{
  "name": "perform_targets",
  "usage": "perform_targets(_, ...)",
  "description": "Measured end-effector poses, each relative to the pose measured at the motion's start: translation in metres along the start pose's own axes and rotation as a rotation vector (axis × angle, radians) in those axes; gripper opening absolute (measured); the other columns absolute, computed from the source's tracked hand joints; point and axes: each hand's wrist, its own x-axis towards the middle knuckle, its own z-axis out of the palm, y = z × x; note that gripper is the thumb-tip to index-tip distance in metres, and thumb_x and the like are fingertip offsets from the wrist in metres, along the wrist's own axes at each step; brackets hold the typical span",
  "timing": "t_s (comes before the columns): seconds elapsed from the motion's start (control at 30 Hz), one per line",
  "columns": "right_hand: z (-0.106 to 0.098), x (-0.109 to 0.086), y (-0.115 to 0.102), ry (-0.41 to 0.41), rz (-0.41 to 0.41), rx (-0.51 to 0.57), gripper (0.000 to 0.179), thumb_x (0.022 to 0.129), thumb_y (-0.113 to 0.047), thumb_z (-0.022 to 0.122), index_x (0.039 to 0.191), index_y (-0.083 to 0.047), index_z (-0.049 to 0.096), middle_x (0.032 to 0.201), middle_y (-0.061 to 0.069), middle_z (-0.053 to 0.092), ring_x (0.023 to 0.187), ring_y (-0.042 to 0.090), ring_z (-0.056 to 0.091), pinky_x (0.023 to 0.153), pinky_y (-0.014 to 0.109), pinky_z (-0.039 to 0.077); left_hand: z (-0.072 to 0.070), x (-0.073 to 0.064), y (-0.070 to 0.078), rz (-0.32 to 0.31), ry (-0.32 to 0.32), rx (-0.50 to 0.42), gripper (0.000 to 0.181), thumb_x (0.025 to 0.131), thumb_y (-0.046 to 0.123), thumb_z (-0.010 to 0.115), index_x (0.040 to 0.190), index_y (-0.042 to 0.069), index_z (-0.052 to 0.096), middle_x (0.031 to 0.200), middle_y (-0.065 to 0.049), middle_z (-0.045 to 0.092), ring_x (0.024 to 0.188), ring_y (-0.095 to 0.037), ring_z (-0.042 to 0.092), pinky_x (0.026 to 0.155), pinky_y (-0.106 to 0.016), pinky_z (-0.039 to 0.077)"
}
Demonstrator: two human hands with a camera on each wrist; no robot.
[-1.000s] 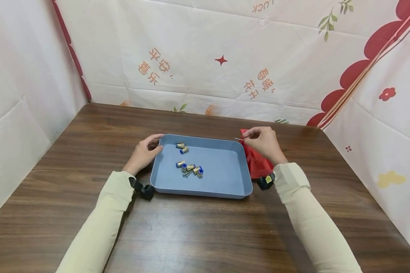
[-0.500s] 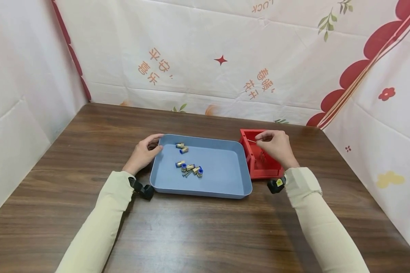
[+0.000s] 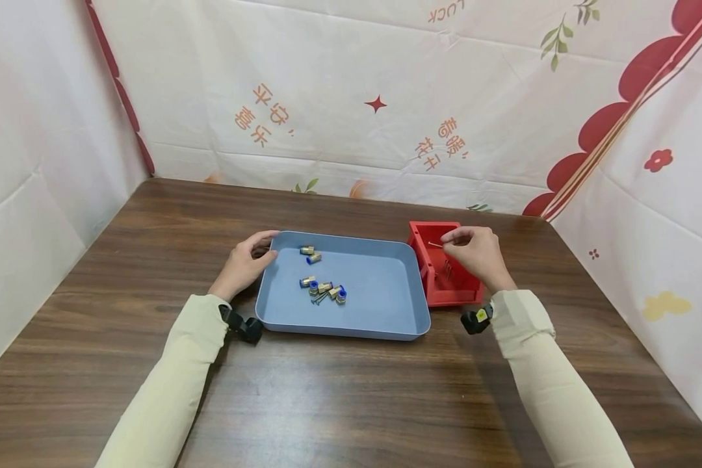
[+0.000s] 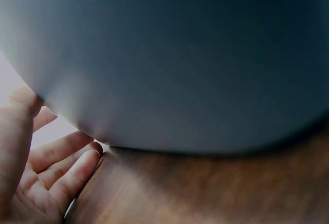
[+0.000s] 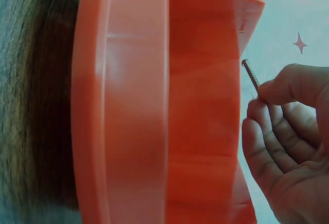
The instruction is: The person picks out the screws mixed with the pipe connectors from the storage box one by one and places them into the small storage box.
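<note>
My right hand (image 3: 474, 253) pinches a screw (image 5: 250, 75) between thumb and fingertips, its head end sticking out past them. That hand is above the open red bin (image 3: 453, 298), where a few more screws (image 3: 447, 268) show at the bottom. My left hand (image 3: 242, 265) holds the left edge of the blue tray (image 3: 374, 273), thumb over the rim and fingers against the outer wall. In the left wrist view, fingertips (image 4: 85, 157) rest at the tray's lower edge. Several brass fittings (image 3: 307, 282) with blue collars lie in the tray, beside a few screws (image 3: 320, 298).
The red bin stands right up against the tray's right side on a brown wood table (image 3: 327, 403). A white printed curtain (image 3: 339, 84) hangs behind the table and along both sides.
My right hand has moved right with the screw, from the bin's left edge to over its inside, then slightly lower. The left hand and tray have stayed in place.
</note>
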Motion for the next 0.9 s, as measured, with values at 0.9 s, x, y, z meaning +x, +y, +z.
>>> perform_targets(0.9, 0.0019, 0.0016, 0.0015, -0.069, -0.019, 0.012, 0.029, 0.087, -0.012, 0.067, 0.112, 0.002, 0.066, 0.104, 0.021, 0.067, 0.089, 0.028, 0.063, 0.072, 0.019, 0.054, 0.0001, 0.0006, -0.0014, -0.004, 0.000, 0.000, 0.046, 0.097, 0.020, 0.055, 0.142, 0.016, 0.046, 0.136, -0.018, 0.052, 0.121, -0.035, 0.051, 0.100, -0.052, 0.043)
